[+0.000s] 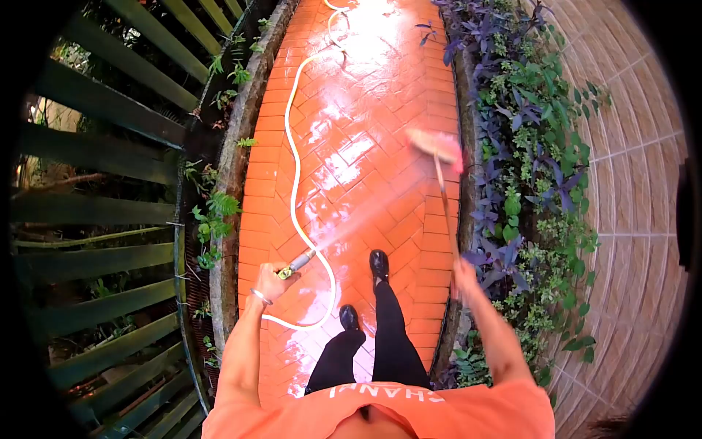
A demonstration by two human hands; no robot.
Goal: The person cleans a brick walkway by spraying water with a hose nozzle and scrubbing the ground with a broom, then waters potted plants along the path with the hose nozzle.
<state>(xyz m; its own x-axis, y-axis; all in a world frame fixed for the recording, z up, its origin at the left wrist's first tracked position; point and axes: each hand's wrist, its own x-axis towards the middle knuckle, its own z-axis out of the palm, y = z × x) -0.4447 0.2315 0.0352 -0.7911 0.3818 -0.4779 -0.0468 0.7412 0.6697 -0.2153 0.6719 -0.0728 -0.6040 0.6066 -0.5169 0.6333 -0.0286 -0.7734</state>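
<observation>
My left hand [271, 280] is closed round a hose nozzle [298, 263], which sends a fan of water spray [358, 219] up and to the right. A pale hose [294, 157] winds along the path and loops in front of my feet. On the right, my right hand [463, 276] grips the long handle [445, 197] of a broom [431, 143]. Its pink-edged head is blurred by motion near the right edge of the wet orange brick path [365, 110]. The lower end of the handle is partly hidden by my hand.
A dark slatted fence [102, 212] runs along the left behind a low stone kerb [228, 190]. Purple and green plants [523, 146] fill the right border, with a tiled surface [629, 190] beyond. My black shoes [379, 263] stand on wet, reflective bricks.
</observation>
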